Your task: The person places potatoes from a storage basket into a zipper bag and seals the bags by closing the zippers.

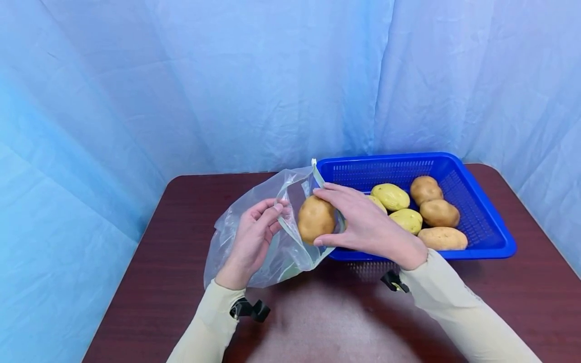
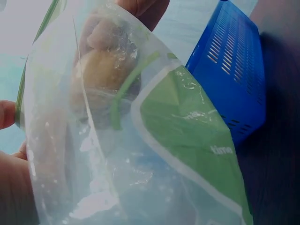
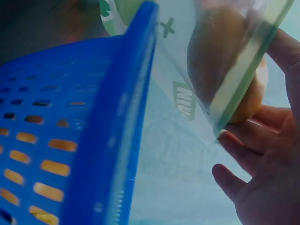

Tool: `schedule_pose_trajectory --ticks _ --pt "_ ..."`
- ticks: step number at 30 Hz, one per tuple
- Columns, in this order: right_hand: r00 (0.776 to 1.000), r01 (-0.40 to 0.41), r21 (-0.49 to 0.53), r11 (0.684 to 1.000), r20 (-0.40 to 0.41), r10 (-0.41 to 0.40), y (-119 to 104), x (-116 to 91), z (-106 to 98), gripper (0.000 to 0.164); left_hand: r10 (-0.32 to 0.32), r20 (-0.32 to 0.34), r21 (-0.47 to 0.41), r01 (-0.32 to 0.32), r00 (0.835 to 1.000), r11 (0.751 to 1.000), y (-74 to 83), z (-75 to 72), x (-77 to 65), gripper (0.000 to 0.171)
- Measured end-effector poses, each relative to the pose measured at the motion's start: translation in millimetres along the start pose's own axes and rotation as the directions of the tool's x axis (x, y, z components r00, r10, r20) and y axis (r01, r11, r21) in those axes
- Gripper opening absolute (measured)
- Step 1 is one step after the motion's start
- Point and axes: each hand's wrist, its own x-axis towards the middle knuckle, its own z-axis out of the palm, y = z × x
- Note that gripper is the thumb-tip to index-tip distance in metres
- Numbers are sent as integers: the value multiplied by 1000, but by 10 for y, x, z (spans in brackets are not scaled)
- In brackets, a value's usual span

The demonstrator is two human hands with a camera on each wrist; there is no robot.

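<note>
A clear plastic zip bag (image 1: 236, 222) with green print (image 2: 187, 126) hangs with its mouth spread, left of the blue basket. My left hand (image 1: 254, 229) pinches the near-left edge of that mouth between thumb and fingers. In my right hand (image 1: 363, 217) a brown potato (image 1: 316, 220) is gripped, thumb below and fingers above, right at the bag's opening. From the right wrist, the potato (image 3: 218, 56) shows partly behind the bag's zip edge. Through the film in the left wrist view, the potato (image 2: 103, 70) looks blurred.
The blue plastic basket (image 1: 492, 212) stands on the dark red wooden table (image 1: 150, 282), to the right. It holds several potatoes, some yellow (image 1: 390, 196), some brown (image 1: 439, 213). Behind the table hangs a light blue curtain (image 1: 272, 85).
</note>
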Motion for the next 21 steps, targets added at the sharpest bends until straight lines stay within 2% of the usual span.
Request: schedule_pose_trajectory --ticks 3,6,13,16,21 --pt "999 -35 35 999 31 34 23 -27 -7 92 0 1 -16 0 1000 1000 0 2 1 11" --pt "998 -55 91 994 25 53 63 -80 -39 90 2 2 -29 -2 1000 1000 0 -2 3 11" --pt "992 -62 148 987 -100 78 201 -326 -221 78 -15 16 -46 16 1000 999 16 -30 -15 11" --pt "978 -140 173 975 -129 164 254 -443 -347 73 -17 12 -52 18 1000 998 29 -47 -23 11" --pt "950 -248 156 956 -155 271 354 -608 -568 67 -14 9 -61 14 1000 998 38 -73 -36 10"
